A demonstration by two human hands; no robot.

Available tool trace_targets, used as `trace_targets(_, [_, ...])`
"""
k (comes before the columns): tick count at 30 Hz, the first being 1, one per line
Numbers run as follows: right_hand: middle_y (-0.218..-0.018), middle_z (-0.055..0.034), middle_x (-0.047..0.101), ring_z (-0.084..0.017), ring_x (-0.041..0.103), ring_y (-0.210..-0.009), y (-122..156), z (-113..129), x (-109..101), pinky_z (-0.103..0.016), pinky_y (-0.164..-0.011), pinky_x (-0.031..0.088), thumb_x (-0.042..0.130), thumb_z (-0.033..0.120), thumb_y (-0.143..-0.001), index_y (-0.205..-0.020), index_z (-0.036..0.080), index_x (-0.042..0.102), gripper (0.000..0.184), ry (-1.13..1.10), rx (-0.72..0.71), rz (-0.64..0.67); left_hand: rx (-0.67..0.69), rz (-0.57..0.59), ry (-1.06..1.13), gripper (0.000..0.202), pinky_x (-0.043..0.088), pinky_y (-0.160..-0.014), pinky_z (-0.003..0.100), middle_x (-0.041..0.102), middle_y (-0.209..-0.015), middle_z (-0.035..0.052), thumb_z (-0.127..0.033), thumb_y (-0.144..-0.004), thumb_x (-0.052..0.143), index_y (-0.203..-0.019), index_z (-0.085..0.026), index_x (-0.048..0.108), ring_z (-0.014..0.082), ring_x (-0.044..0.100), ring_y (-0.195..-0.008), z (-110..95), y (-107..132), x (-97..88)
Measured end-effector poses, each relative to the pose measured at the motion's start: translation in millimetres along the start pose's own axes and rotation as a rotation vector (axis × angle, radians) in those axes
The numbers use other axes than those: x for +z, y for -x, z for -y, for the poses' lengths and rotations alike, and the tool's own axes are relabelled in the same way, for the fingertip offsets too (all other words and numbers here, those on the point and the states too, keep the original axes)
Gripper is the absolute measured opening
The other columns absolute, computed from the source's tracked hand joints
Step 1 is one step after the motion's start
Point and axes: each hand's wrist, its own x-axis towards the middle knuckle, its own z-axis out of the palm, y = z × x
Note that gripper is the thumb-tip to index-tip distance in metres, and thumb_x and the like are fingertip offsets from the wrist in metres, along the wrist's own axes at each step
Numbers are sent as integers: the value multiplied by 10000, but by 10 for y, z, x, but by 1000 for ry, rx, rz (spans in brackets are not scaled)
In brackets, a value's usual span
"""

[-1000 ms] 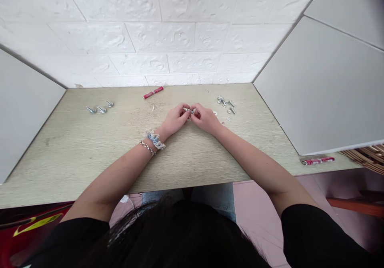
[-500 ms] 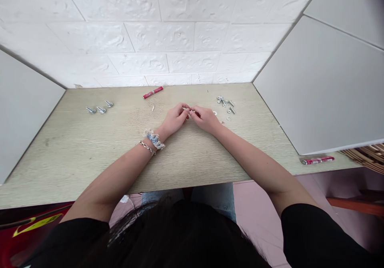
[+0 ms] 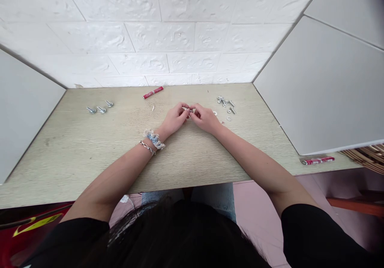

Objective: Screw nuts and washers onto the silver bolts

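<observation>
My left hand [image 3: 176, 118] and my right hand [image 3: 204, 119] meet above the middle of the table. Their fingertips pinch a small silvery bolt [image 3: 191, 111], mostly covered by the fingers. Whether a nut or washer is on it, I cannot tell. Just right of my right hand lies a flat washer [image 3: 215, 113]. Beyond it is a loose cluster of bolts and nuts [image 3: 221, 100], with a single bolt [image 3: 233, 111] and a ring-shaped washer [image 3: 229, 119] nearer me. Off to the left rest three bolts [image 3: 101, 110] with wide collars at their heads.
A red tube-shaped wrapper or pen [image 3: 153, 92] lies near the white brick wall [image 3: 177, 36]. Another red tube [image 3: 318, 161] is at the right front edge, by a wicker basket [image 3: 367, 156]. Grey panels [image 3: 324, 88] stand at both sides. Brown specks and a pale scrap [image 3: 153, 108] dot the wooden table [image 3: 192, 156].
My fingers have shifted slightly around the bolt, and more of its silvery metal shows between the fingertips. The parts on the table lie as before.
</observation>
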Motion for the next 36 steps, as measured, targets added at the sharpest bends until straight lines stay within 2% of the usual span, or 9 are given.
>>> trace_targets(9, [-633,23,559,-116,481,-563,29,13,-9,-239,-600,352,459,309,-814,-976,182,532,218,-45,-59,-10,20,5,-43,182,399,-576,227,603,-679,-10,-320,-855,490,-963,-183,544,105,548,-615,39,-12,0])
trace_targets(17, [-705,0,565,-137,499,-622,1,-9,-15,-245,-608,340,368,401,-888,-943,192,485,246,-45,5,-54,3,1,-35,181,420,-592,239,589,-666,-19,-319,-862,474,-967,-181,526,102,551,-584,27,-7,4])
trace_targets(23, [-706,-30,568,-154,506,-671,-22,-39,-9,-263,-638,324,257,433,-939,-781,188,498,379,31,-10,-1,30,8,-43,193,417,-587,242,587,-658,-17,-349,-868,466,-952,-183,519,106,556,-579,11,6,3])
trace_targets(26, [-732,-41,587,-155,516,-696,-32,-57,-1,-268,-657,326,233,429,-949,-765,182,515,418,51,-28,22,42,9,-45,187,417,-587,235,585,-661,-20,-342,-869,462,-950,-183,519,101,556,-584,5,12,1])
trace_targets(31, [-724,-37,586,-150,507,-685,-35,-64,-3,-266,-645,322,270,407,-942,-774,177,528,385,69,-28,24,44,6,-40,174,421,-590,233,587,-671,-21,-319,-863,468,-954,-181,522,97,556,-585,9,4,4])
trace_targets(36, [-726,-15,578,-139,503,-660,-25,-55,-6,-257,-628,338,375,424,-896,-856,183,515,282,-14,-27,31,11,-6,1,165,424,-569,227,580,-673,-25,-307,-865,455,-945,-177,517,88,547,-555,18,-10,6])
